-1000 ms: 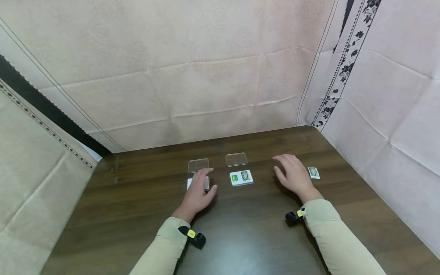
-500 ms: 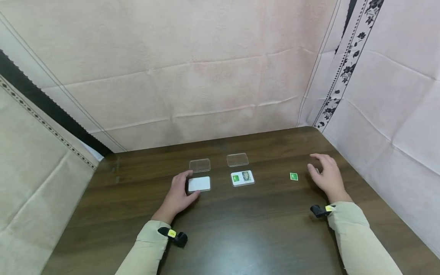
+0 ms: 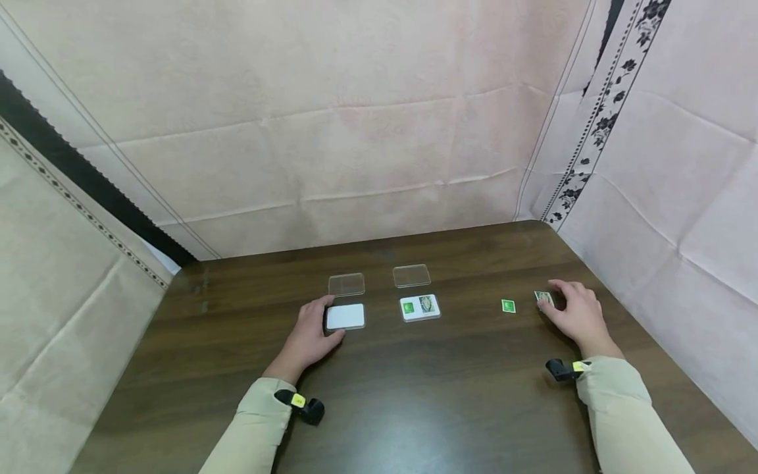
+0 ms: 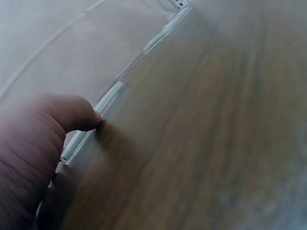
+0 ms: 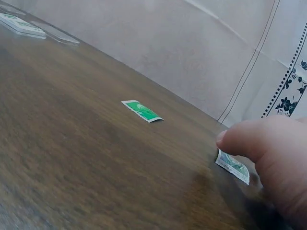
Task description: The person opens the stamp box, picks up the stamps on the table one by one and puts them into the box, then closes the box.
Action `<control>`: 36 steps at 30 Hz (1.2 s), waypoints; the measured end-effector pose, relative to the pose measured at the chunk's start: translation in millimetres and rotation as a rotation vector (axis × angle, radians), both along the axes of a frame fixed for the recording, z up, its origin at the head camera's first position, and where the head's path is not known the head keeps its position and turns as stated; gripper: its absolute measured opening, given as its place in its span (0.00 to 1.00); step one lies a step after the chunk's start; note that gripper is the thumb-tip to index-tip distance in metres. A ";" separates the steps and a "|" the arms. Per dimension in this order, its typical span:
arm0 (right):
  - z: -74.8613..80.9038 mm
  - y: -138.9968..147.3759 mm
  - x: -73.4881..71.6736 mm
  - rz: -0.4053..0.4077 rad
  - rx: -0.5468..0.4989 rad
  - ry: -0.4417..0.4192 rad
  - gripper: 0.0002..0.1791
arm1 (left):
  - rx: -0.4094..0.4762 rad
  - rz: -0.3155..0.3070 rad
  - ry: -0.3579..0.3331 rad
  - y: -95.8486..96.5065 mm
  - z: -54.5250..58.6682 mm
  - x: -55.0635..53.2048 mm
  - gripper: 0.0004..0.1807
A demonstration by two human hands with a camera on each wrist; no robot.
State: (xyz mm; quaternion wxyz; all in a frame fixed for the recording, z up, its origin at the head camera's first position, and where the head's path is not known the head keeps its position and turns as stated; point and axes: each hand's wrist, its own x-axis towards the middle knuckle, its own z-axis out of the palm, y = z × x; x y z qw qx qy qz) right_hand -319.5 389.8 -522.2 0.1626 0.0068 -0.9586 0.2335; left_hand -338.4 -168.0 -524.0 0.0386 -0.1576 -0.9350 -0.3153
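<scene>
My left hand [image 3: 308,339] holds a clear plastic case with a white insert [image 3: 345,316] at its left side, fingers at the far edge and thumb at the near edge. In the left wrist view, the thumb [image 4: 79,112] meets the side of this case. My right hand [image 3: 583,318] is at a postage stamp [image 3: 542,297] with a grey-green picture, thumb and forefinger spread around it. The right wrist view has the thumb [image 5: 244,139] right at the edge of that stamp, which curls slightly on the table. A green stamp [image 3: 508,306] lies to its left.
A second case [image 3: 420,316] holds a green stamp and a grey-green one on white. Two clear lids [image 3: 346,284] lie behind the cases, on the brown wooden table [image 3: 414,395]. Pale cloth [image 3: 355,131] hangs behind the table and at both sides.
My left hand has drawn back left, uncovering the white insert, and now rests at the case's side. My right hand has moved right to the grey-green stamp; the green stamp now shows on the table.
</scene>
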 end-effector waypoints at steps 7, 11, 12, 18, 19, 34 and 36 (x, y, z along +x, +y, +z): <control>-1.8 -0.1 1.1 0.014 0.027 -0.036 0.31 | -0.006 0.013 -0.003 1.3 -3.9 0.3 0.40; -3.9 4.7 2.0 0.052 0.031 -0.033 0.30 | -0.015 0.023 -0.037 2.0 -5.8 2.0 0.39; -3.9 6.7 1.9 0.067 0.030 -0.025 0.30 | -0.013 0.023 -0.038 2.4 -5.7 2.0 0.38; -1.3 16.2 0.0 0.114 0.041 -0.006 0.30 | -0.002 0.025 -0.026 2.9 -1.6 0.3 0.38; -1.3 16.3 -0.3 0.112 0.047 -0.010 0.30 | -0.005 0.026 -0.027 2.9 -0.9 0.1 0.37; -3.2 11.3 -3.7 0.069 0.039 -0.036 0.31 | -0.011 0.039 -0.042 2.7 0.3 1.3 0.37; -2.9 11.0 -3.5 0.064 0.034 -0.039 0.31 | -0.009 0.037 -0.039 2.9 0.1 0.9 0.37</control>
